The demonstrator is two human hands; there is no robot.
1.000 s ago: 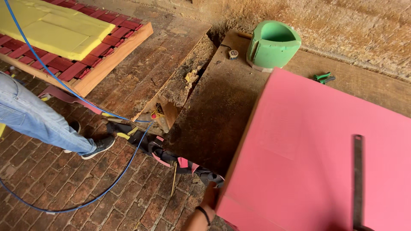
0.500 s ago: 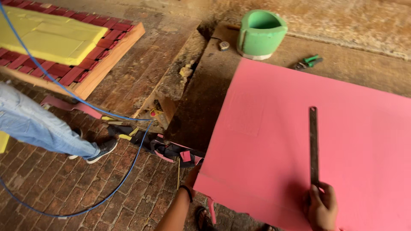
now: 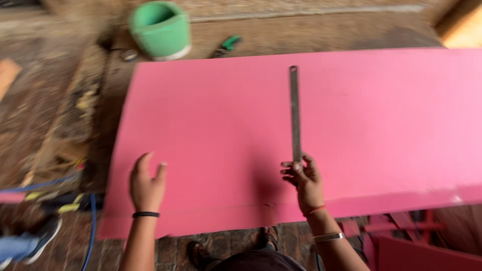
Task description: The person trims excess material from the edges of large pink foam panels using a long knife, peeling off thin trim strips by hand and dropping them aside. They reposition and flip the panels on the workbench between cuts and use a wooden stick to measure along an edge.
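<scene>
A large pink sheet (image 3: 211, 115) lies flat across a wooden workbench and fills most of the view. A long metal ruler (image 3: 294, 110) rests on it, running away from me. My right hand (image 3: 303, 181) grips the ruler's near end. My left hand (image 3: 146, 181) lies flat on the sheet near its front left corner, fingers apart and holding nothing.
A green plastic bucket (image 3: 160, 29) stands on the bench (image 3: 281, 30) behind the sheet, with green-handled pliers (image 3: 226, 46) beside it. A blue hose (image 3: 92, 226) and another person's shoe (image 3: 37, 241) are on the brick floor at left. Pink offcuts (image 3: 422, 246) lie at lower right.
The view has swung right and down over the pink sheet. My left hand has come up onto the sheet. My right hand still holds the ruler's near end.
</scene>
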